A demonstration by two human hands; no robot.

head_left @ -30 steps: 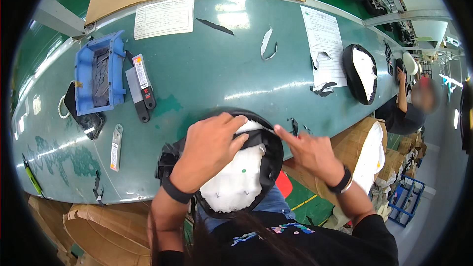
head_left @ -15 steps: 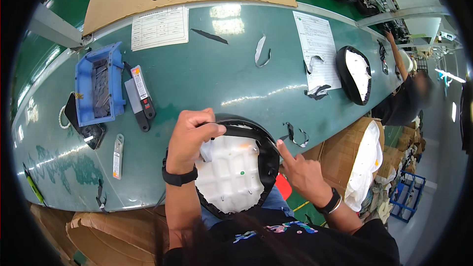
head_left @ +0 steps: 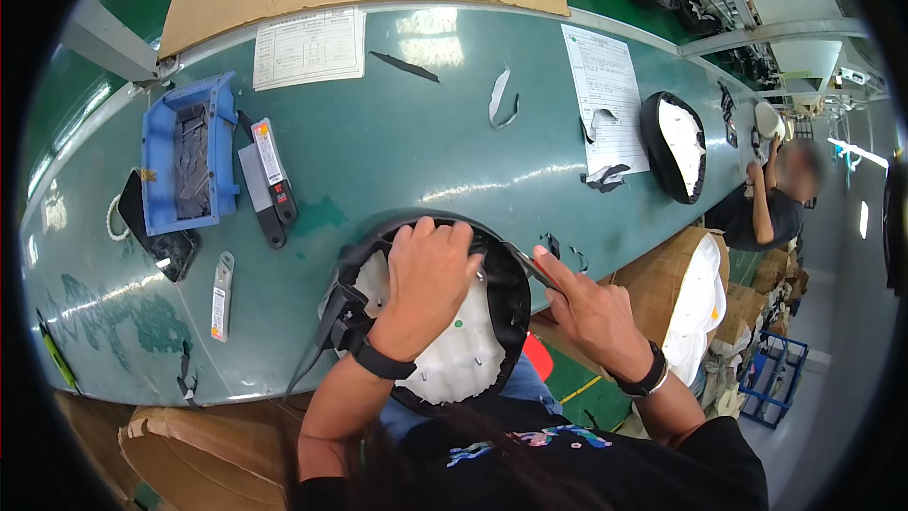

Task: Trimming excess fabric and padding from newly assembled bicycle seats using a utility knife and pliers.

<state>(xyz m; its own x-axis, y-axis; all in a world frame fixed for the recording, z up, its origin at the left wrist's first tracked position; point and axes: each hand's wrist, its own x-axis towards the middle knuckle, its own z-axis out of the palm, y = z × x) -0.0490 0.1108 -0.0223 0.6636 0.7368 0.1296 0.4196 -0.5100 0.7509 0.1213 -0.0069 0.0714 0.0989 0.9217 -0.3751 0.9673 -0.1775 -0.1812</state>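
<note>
A rounded black-covered seat cushion [head_left: 515,317] rests at the table's near edge, against my lap, its white underside facing up. My left hand [head_left: 427,274] bends over its far rim, fingers closed on the black cover material; the fingertips are partly hidden. A slim knife [head_left: 532,267] is gripped in my right hand [head_left: 596,317], index finger laid along it, its blade reaching the cushion's upper right rim. Beside my left wrist, a loose black strip of cover [head_left: 331,326] hangs off the cushion's left side.
Left on the table are a blue bin [head_left: 230,156] of dark strips, box-cutter knives [head_left: 270,170], a phone [head_left: 173,255] and a separate cutter [head_left: 222,296]. Another black-and-white cushion [head_left: 653,147] lies at right, near paper sheets [head_left: 601,66] and scraps. A co-worker [head_left: 771,199] sits beyond.
My left hand has moved right along the rim and lower over the white underside. A loose black strip now shows at the cushion's left. The knife shows more clearly in my right hand.
</note>
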